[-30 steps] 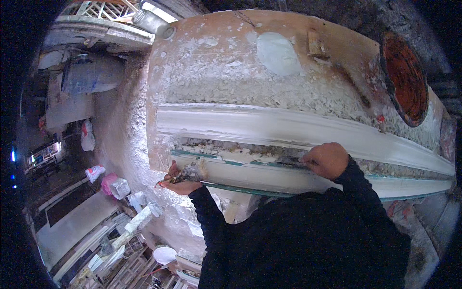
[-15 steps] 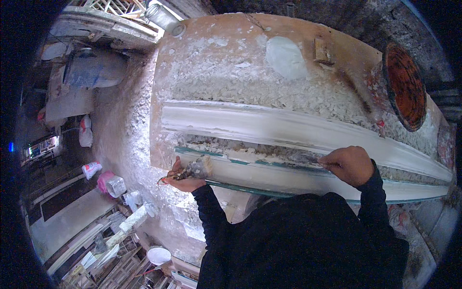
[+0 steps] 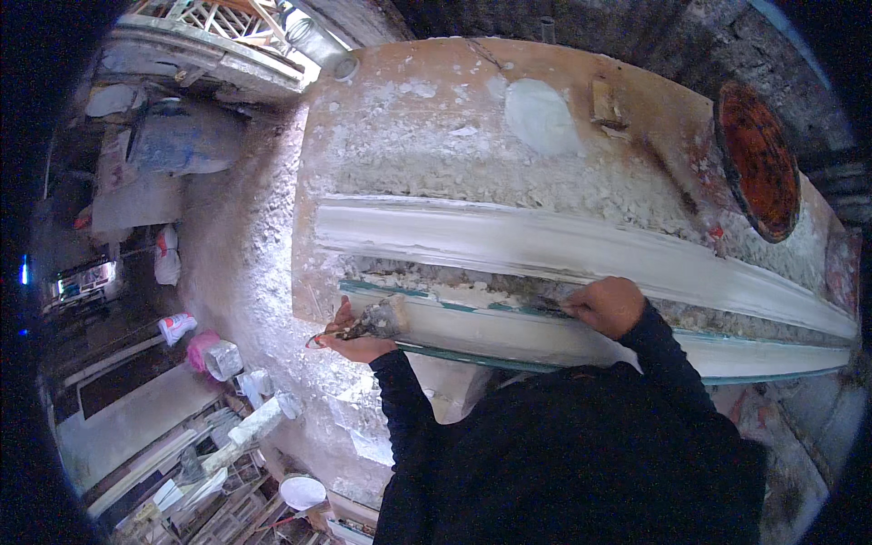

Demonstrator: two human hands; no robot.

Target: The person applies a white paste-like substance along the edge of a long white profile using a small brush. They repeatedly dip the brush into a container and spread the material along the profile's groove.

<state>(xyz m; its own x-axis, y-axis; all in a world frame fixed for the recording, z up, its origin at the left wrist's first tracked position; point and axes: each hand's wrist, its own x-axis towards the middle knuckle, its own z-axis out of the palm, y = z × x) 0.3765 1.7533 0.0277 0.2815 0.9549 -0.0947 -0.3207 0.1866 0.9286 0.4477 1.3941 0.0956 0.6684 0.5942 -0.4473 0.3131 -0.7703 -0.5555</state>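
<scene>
A long white plaster moulding [image 3: 436,227] lies across the board, and a second white moulding strip [image 3: 509,331] with green edges runs nearer to me. My right hand [image 3: 609,304] is closed over the gap between them, pinching a thin dark tool [image 3: 552,305] whose exact kind I cannot make out. Its tip points left, into crumbly plaster residue [image 3: 463,289]. At the left end of the near strip, my left hand [image 3: 359,345] is turned palm up. It holds a plaster-caked brush [image 3: 386,318], its pale bristles pointing right over the strip.
Plaster scraps cover the wooden board [image 3: 409,64]. Toward its far side are a whitish round patch [image 3: 542,116] and a small wooden block [image 3: 607,104]. A round orange-brown basin [image 3: 758,163] stands at right. Left, on the floor, are a white bucket [image 3: 302,492] and stacked timber.
My right hand has moved left along the gap with the thin tool. The left hand stays in nearly the same place with the brush, and the view has shifted slightly.
</scene>
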